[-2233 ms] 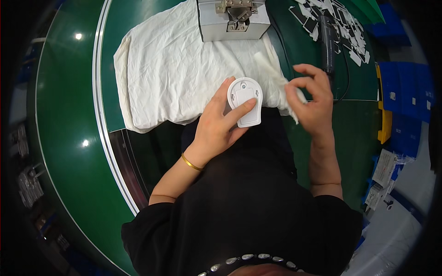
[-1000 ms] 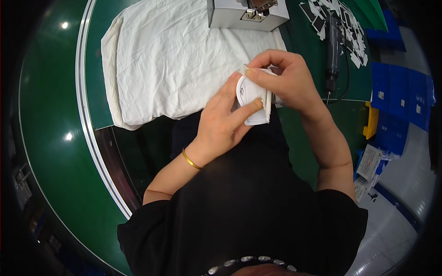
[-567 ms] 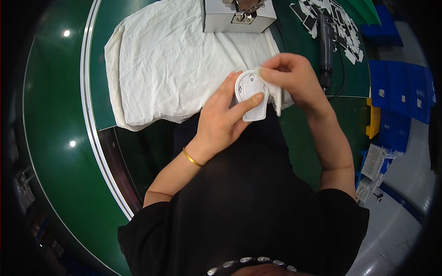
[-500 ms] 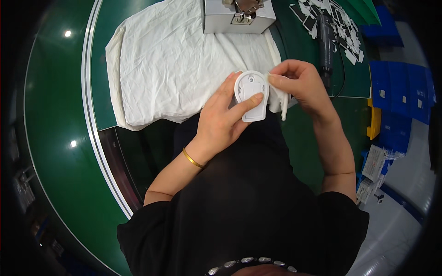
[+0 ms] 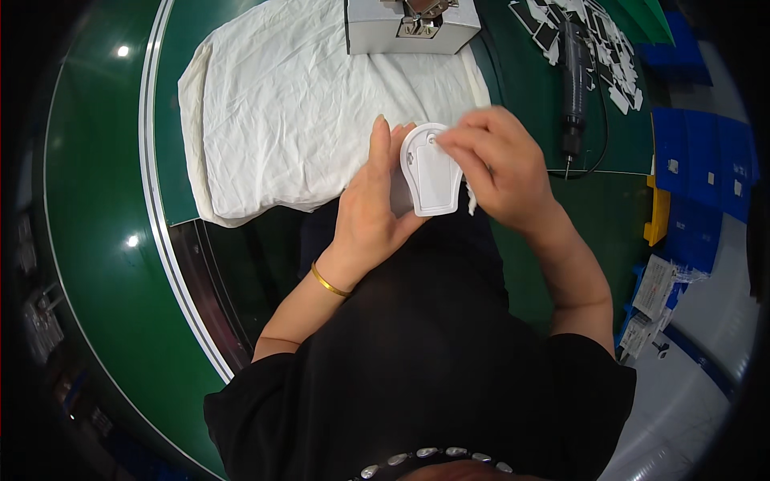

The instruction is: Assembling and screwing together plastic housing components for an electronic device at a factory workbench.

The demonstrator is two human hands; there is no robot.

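Note:
A white plastic housing (image 5: 435, 180), rounded at the top and narrowing to a flat-ended base, is held in my left hand (image 5: 365, 208). Its recessed face and a small round screw hole are turned up. My left thumb and fingers grip it from its left side and from below. Over its upper right rim, my right hand (image 5: 501, 164) has thumb and fingertips pinched together near the hole. Whatever sits between those fingertips, if anything, is too small and blurred to make out. A rumpled white cloth (image 5: 273, 120) lies on the bench just beyond both hands.
On the cloth's far edge stands a grey box (image 5: 373, 36) with a metal fixture on top. To the right, an electric screwdriver (image 5: 573, 88) lies with its cable beside a heap of white and black flat pieces (image 5: 622, 68). Blue bins (image 5: 686, 148) and a yellow bin (image 5: 656, 212) stand beyond the bench.
My right hand has moved left from beside the housing to over its upper rim. My left thumb has lifted off the housing's face, and the housing has shifted slightly left.

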